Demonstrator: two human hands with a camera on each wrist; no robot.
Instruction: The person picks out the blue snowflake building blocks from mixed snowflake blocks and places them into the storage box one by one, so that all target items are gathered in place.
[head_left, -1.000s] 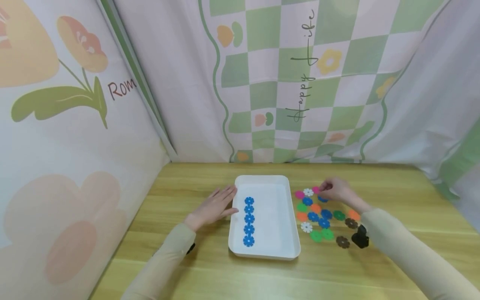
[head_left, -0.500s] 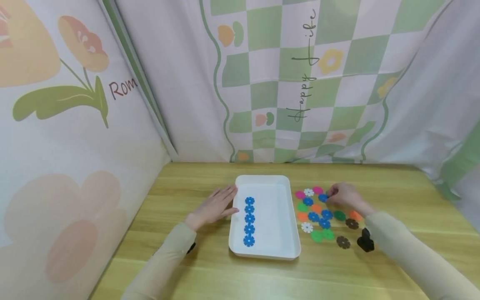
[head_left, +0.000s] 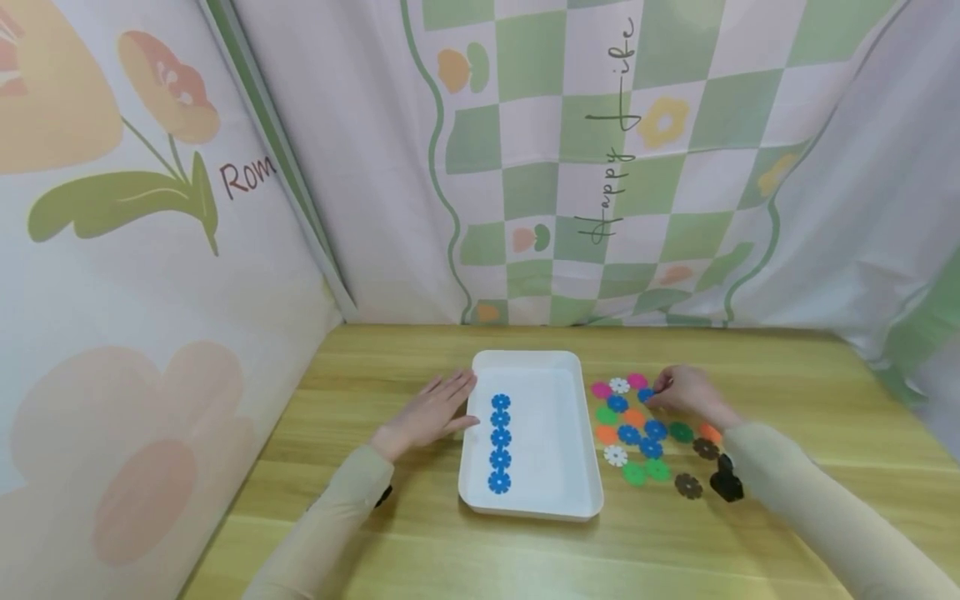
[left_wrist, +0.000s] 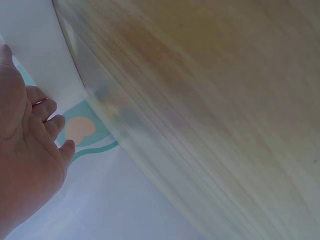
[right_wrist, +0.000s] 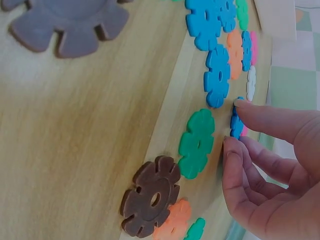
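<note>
My left hand (head_left: 426, 421) rests with straight fingers against the left rim of a white tray (head_left: 536, 505); in the left wrist view the left hand (left_wrist: 35, 140) shows its palm. A column of several blue notched flower-shaped discs (head_left: 500, 437) lies along the tray's left half. Right of the tray, my right hand (head_left: 692, 393) is over the far right of a spread of loose discs. Thumb and fingers of the right hand (right_wrist: 272, 165) pinch a blue disc (right_wrist: 236, 122) at its edges, partly hidden by the fingers.
Loose discs lie flat around it: pink (head_left: 637, 381), white (head_left: 616, 456), orange (head_left: 607, 434), light green (head_left: 634, 474), dark green (head_left: 681, 432), brown (head_left: 688, 486) and more blue ones (head_left: 651, 448). A patterned curtain (head_left: 600, 167) hangs behind the wooden table (head_left: 405, 350).
The right hand has shifted from beside the pink disc slightly right and onto the blue disc, whose edge it now pinches. The left hand and tray stay put.
</note>
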